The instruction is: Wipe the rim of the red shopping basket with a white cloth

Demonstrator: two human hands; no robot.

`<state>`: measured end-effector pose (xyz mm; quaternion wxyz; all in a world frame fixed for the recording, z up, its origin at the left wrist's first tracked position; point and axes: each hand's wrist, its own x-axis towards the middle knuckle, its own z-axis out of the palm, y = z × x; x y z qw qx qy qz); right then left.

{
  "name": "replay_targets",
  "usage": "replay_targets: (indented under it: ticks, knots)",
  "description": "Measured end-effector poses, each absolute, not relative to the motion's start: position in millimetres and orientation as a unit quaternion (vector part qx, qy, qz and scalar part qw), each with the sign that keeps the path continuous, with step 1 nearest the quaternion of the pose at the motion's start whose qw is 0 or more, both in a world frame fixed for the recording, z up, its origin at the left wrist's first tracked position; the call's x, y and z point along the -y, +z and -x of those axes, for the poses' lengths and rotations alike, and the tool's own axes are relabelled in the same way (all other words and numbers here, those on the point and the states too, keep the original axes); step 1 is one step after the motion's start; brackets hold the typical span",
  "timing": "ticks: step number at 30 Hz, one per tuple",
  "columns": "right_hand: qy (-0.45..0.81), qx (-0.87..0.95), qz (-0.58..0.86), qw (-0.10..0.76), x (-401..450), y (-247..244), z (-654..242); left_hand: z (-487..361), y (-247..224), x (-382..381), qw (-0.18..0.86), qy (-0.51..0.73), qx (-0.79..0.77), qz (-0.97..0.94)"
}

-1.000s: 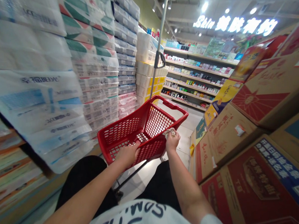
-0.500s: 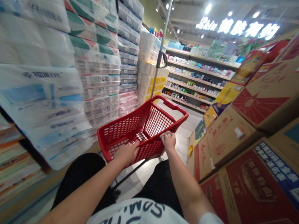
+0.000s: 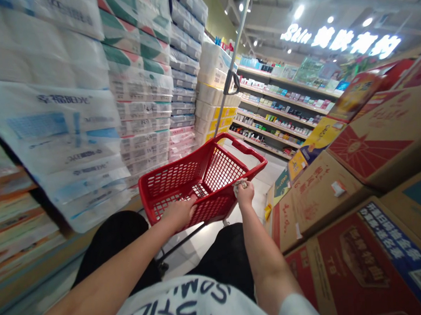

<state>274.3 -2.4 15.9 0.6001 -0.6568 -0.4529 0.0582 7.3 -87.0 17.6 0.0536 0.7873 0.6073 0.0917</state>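
A red plastic shopping basket cart (image 3: 176,175) with lattice sides stands tilted in view between my knees, and nothing lies inside it. My left hand (image 3: 181,212) is closed over its near rim, with the fingertips on the inner side. Farther right along the same rim, my right hand (image 3: 246,193) is closed on a crumpled, light-coloured cloth (image 3: 238,186), which touches the red edge. A metal pole (image 3: 231,64) with a dark loop rises behind the cart.
Tall stacks of wrapped tissue packs (image 3: 78,131) line the left side. Cardboard cartons (image 3: 325,189) are piled on the right. Shelves of small products (image 3: 274,102) stand at the back, beneath a lit sign (image 3: 341,40). Pale floor tiles (image 3: 209,240) show below the cart.
My right hand has slid with the cloth along the rim, to the right and slightly up, toward the cart's handle end. My left hand keeps its place on the rim.
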Motion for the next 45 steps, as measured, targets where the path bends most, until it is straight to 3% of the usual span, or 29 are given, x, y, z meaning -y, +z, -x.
replay_targets:
  ticks: [19,24,32,36,41,45]
  knots:
    - [0.137,0.605,0.615,0.487,41,-2,-222,-8,17,88,0.072,0.099,-0.620,-0.775]
    - [0.120,0.608,0.575,0.535,57,-14,-201,-5,19,86,0.081,0.117,-0.614,-0.776]
    - [0.120,0.637,0.545,0.532,62,-12,-185,8,17,73,0.159,0.193,-0.609,-0.753]
    - [0.145,0.660,0.561,0.479,64,-6,-180,9,14,70,0.159,0.205,-0.607,-0.751]
    - [0.123,0.683,0.526,0.491,70,-1,-164,9,11,71,0.145,0.213,-0.595,-0.761]
    - [0.137,0.709,0.541,0.432,73,-4,-156,8,8,72,0.116,0.194,-0.607,-0.762]
